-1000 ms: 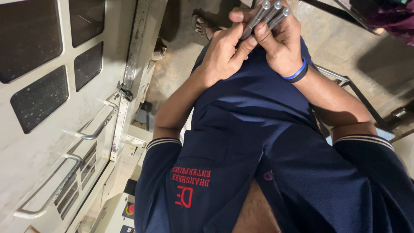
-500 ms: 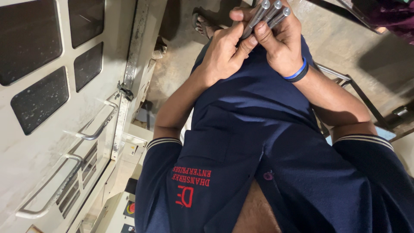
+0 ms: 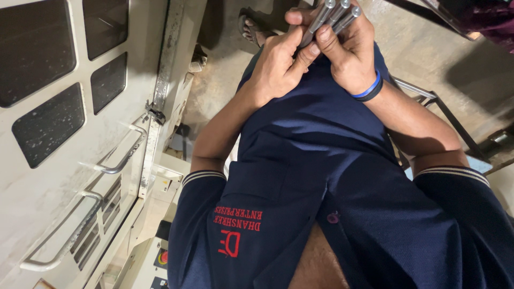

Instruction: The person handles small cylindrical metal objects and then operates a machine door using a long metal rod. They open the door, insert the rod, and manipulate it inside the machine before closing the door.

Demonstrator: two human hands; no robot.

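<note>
**Both hands gripping a bundle of metal rods**

The head view is looking down the person's own torso, w/ the picture appearing flipped. The left hand (image 3: 276, 67) is curling around the lower part of a bundle of grey metal rods (image 3: 327, 20), thumb pressing on them. The right hand (image 3: 350, 51), w/ a blue wristband (image 3: 369, 88), is closing over the same rods from the other side. Both hands are wrapped tight, not open. The rods are sitting up near the top edge of the view, over the concrete floor (image 3: 423, 48), not resting on anything.

Risk, as a guess: the rods are smooth and bunched loosely, so one may be slipping out and dropping to the floor near the sandalled foot (image 3: 249, 29) if the grip slackens.

Signs: red stitched lettering and a logo on the navy shirt (image 3: 235, 230), chest area. A red round button (image 3: 162, 257) is showing on the pale machine panel (image 3: 48, 176), bottom left.
</note>
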